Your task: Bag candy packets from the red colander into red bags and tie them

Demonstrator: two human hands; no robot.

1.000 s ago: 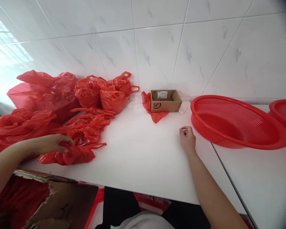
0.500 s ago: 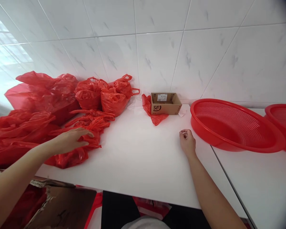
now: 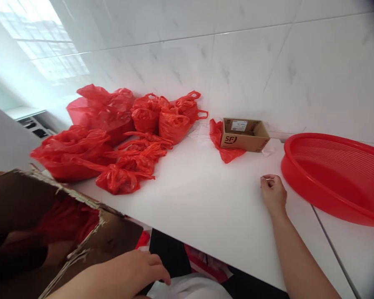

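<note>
Head feed, from my end. Left hand (image 3: 134, 270) hangs at the near edge of the table (image 3: 199, 203), fingers loosely bent, palm turned from me; I cannot tell if it grips anything. Right hand (image 3: 273, 195) rests on the tabletop just beside the red basket (image 3: 324, 176), fingers curled in, thumb against forefinger, nothing visible between. Looks to me like a parked hand, bracing more than working.

Knotted red bags (image 3: 121, 178) lie on the left of the tabletop, the front one near the table edge. Fuller red bags (image 3: 174, 122) stand behind, close to the wall, probably so they stay upright. The small SF box (image 3: 244, 139) sits over part of a loose red bag (image 3: 229, 155), perhaps weighing it down. The torn carton (image 3: 118, 232) meets the near edge, mouth upward, I judge for easy left-arm reach (red plastic (image 3: 68, 216) inside; the blurred shapes beside it I can't make out).

Against half a second ago: left hand has come off the front bags, back toward the body. Right hand keeps its curl. View has swung left: more carton, second basket out of frame.
</note>
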